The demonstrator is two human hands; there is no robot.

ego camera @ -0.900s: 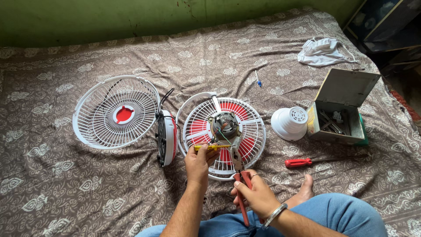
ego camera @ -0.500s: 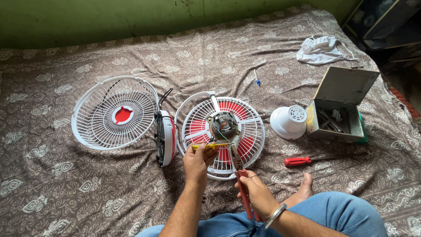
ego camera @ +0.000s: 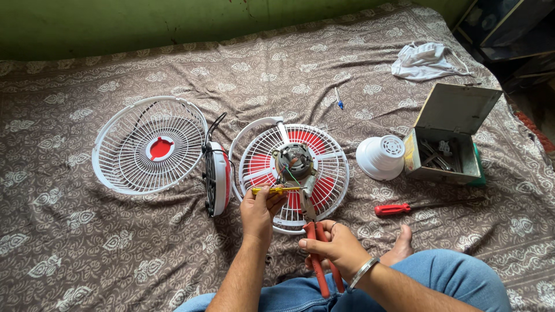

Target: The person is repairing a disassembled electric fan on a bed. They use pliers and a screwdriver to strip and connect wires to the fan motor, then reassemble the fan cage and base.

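A white rear fan grille (ego camera: pixel 334 167) with red blades under it lies on the bedspread, its bare motor (ego camera: pixel 293 160) facing up. My left hand (ego camera: pixel 258 212) holds a small yellow screwdriver (ego camera: pixel 276 189) level against the motor's lower left side. My right hand (ego camera: pixel 334 245) grips red-handled pliers (ego camera: pixel 315 242), whose jaws reach up to the motor's lower right edge. Thin wires run from the motor near both tools.
A white front grille (ego camera: pixel 149 145) lies at the left, a fan base (ego camera: pixel 216 179) beside it. At the right are a white motor cover (ego camera: pixel 380 156), an open metal toolbox (ego camera: pixel 448 138), a red screwdriver (ego camera: pixel 399 208), a white cloth (ego camera: pixel 425 60).
My right hand has shifted slightly with the pliers near the motor; my left hand stays on the yellow screwdriver. The camera view has barely moved.
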